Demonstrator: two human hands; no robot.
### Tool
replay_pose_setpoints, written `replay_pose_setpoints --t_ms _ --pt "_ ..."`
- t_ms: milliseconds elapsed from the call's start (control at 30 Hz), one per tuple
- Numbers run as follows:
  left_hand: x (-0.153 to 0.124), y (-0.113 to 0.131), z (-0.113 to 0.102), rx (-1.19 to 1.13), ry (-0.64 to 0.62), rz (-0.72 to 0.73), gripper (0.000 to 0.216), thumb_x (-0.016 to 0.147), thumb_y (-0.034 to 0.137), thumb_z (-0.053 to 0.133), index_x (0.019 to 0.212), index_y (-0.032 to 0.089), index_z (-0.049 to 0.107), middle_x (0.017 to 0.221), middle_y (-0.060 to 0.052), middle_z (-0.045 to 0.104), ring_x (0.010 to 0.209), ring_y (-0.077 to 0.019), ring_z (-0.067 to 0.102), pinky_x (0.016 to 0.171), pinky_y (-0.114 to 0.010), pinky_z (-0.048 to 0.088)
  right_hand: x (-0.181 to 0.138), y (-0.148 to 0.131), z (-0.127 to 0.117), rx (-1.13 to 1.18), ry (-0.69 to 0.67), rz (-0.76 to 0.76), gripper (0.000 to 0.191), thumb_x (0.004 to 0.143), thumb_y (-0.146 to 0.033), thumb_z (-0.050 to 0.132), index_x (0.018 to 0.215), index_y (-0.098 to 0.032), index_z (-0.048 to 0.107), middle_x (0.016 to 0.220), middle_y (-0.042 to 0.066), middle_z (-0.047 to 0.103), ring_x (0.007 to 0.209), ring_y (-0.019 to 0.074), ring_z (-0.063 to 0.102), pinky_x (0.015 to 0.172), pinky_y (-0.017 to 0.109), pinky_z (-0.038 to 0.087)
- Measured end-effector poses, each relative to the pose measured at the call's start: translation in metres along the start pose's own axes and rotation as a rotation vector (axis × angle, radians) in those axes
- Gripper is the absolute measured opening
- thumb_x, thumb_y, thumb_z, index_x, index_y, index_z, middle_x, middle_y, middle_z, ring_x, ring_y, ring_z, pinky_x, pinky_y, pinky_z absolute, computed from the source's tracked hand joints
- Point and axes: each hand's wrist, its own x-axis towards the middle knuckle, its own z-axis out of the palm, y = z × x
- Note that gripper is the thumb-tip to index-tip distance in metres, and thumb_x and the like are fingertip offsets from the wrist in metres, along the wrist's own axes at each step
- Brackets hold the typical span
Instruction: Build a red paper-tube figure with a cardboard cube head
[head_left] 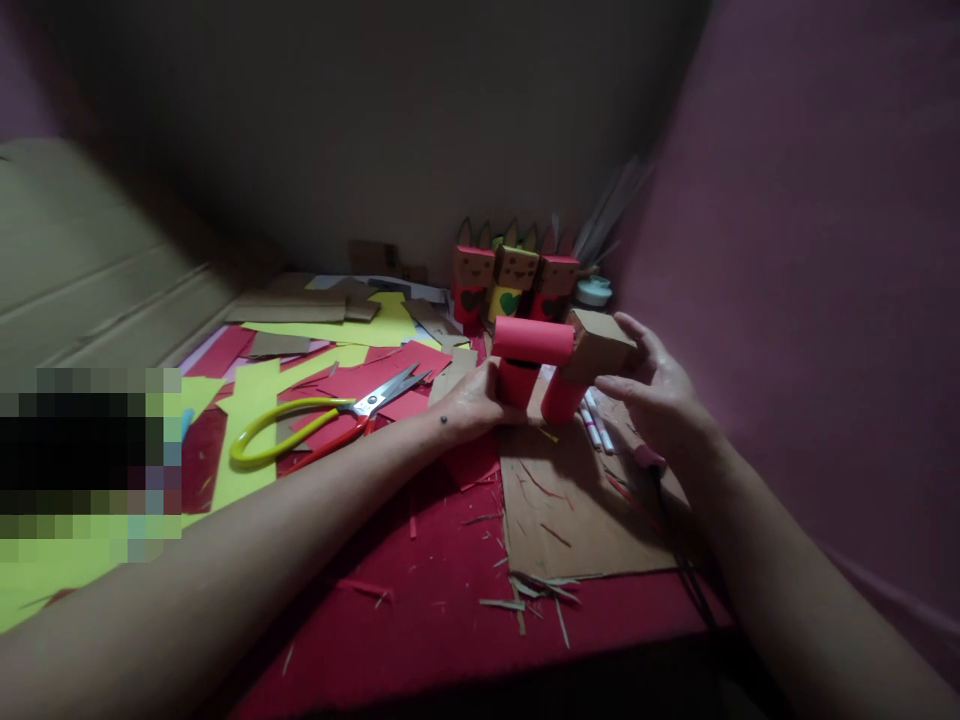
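My left hand [480, 402] has its fingers wrapped around an upright red paper tube [517, 383]. Across the top of that tube lies a red piece [534, 341] with a rounded look. Just to the right is a small cardboard box [602, 338], set like a head on a second red tube [561, 396]. My right hand [660, 372] grips this box figure from the right, thumb at the lower front edge and a finger by the upper back corner. Its other fingers are partly hidden.
Scissors [367, 402] with yellow and red handles lie open at left among yellow [251, 420] and red paper pieces. Several finished figures [514, 280] stand at the back beside a pale jar [593, 291]. Markers [598, 425] and a pink-tipped corded tool [649, 458] rest on a cardboard sheet [585, 540].
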Motion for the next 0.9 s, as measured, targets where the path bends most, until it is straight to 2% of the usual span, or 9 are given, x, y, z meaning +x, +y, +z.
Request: replay_pose_setpoints --t_ms 267,467,700,900 --pt "0.002 -0.007 -0.001 0.042 0.033 -0.008 0.037 0.048 0.012 0.083 0.073 0.020 0.056 0.073 -0.001 0.057 0.084 -0.0275 0.057 0.065 -0.036 0.049 -0.001 -0.002 0.004 0.054 0.002 0.014 0.098 0.054 -0.029 0.090 0.140 -0.030 0.044 0.140 0.010 0.057 0.135 0.0367 0.051 0.113 0.050 0.045" --pt "0.002 -0.008 -0.002 0.096 0.007 -0.002 0.035 0.052 0.012 0.081 0.074 0.020 0.055 0.072 0.001 0.054 0.080 -0.0223 0.055 0.065 -0.032 0.048 0.002 0.002 0.004 0.045 -0.001 -0.019 0.100 0.057 -0.032 0.090 0.144 -0.031 0.042 0.137 0.009 0.060 0.128 0.0347 0.058 0.111 0.049 0.048" --pt "0.002 -0.009 -0.002 0.137 0.026 -0.022 0.037 0.056 0.015 0.081 0.077 0.021 0.051 0.082 -0.002 0.060 0.092 -0.0268 0.059 0.073 -0.035 0.052 0.007 0.011 0.006 -0.043 -0.041 -0.161 0.079 0.067 -0.029 0.081 0.138 -0.033 0.049 0.134 0.006 0.062 0.128 0.0308 0.058 0.108 0.044 0.050" --pt "0.004 -0.010 -0.008 0.099 -0.063 0.035 0.042 0.060 0.020 0.080 0.097 0.019 0.059 0.098 -0.005 0.070 0.099 -0.0290 0.063 0.080 -0.038 0.054 0.012 0.013 0.004 0.037 0.047 -0.179 0.066 0.066 -0.024 0.078 0.126 -0.032 0.051 0.131 0.005 0.062 0.130 0.0300 0.056 0.112 0.046 0.047"
